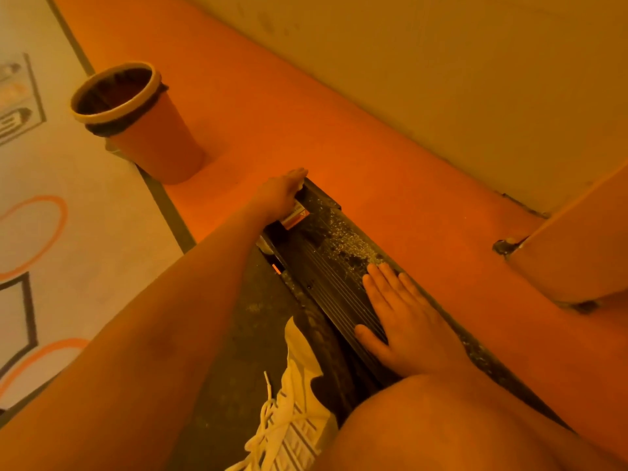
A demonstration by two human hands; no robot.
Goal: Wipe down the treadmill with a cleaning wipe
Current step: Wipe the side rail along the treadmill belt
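The person crouches on the treadmill, the right hand lying flat and open on the ribbed side rail as a brace. The left hand reaches to the rail's far end. A pale scrap under its fingers is probably the wipe, but whether the fingers curl round it cannot be told.

Pale grit lies thick on the rail between the hands, and a dragged wipe would likely push it onto the floor rather than lift it. The long reach could also tip the person forward.

The rail ends just beyond the left hand, so a stroke may slip off. A strip of floor separates the rail from the wall. The bin stands near on the left.
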